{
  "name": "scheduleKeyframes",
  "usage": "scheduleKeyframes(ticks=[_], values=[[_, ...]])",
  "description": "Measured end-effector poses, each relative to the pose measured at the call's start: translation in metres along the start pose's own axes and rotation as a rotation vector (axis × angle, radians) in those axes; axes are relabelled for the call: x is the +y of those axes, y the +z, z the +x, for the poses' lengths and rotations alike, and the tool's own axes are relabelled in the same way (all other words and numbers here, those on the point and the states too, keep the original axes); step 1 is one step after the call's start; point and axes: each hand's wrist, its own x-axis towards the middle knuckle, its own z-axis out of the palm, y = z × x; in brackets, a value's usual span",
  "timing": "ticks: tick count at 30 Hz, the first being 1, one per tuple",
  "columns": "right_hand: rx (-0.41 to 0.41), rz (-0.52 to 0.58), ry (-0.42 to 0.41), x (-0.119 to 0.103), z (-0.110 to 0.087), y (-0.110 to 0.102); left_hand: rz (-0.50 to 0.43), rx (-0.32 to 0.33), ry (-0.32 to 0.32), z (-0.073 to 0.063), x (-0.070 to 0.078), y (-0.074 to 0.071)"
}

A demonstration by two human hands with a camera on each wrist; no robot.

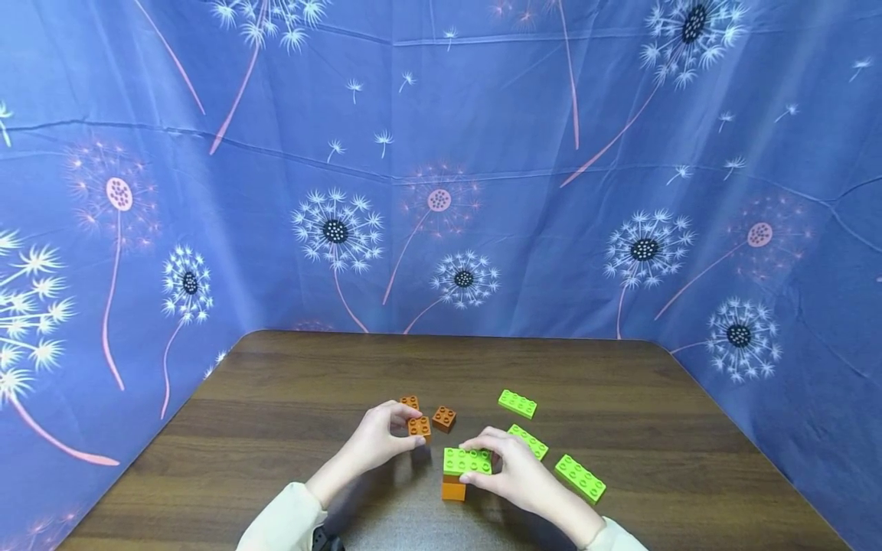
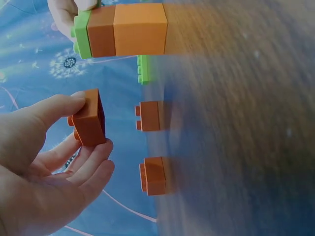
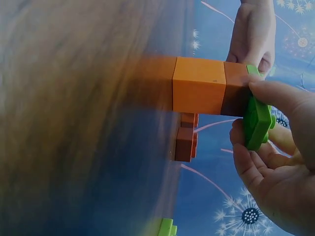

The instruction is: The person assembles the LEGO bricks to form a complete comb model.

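Note:
A small stack stands near the front of the table: an orange block [image 1: 453, 490] at the bottom, a reddish-brown brick [image 3: 236, 88] on it, and a long lime-green toy brick [image 1: 467, 461] on top. The green brick juts out to the right beyond the brown one. My right hand [image 1: 515, 471] grips that overhanging end between thumb and fingers. Left of the stack, my left hand [image 1: 375, 441] pinches a reddish-brown 2x2 toy brick [image 2: 88, 120] by its sides, held above the tabletop with its studs up.
Two more brown bricks, one [image 1: 444, 418] beside the held brick and another [image 1: 409, 402] behind it, lie on the wooden table [image 1: 310, 383]. Three lime-green bricks lie at right: one far back [image 1: 517, 404], one partly behind my right hand [image 1: 529, 441], one farther right [image 1: 580, 479].

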Motion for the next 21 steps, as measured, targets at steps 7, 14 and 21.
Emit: scheduleKeyframes(ticks=[7,14,21], values=[[0.013,0.013,0.115,-0.004,0.000,0.002,-0.024,-0.008,-0.008,-0.001,0.006,-0.002],[0.023,0.045,0.102,-0.003,-0.002,0.002,-0.027,-0.004,0.008,0.001,0.010,-0.006],[-0.009,0.011,0.064,-0.005,-0.002,-0.001,-0.028,-0.008,0.005,0.000,0.012,-0.007]])
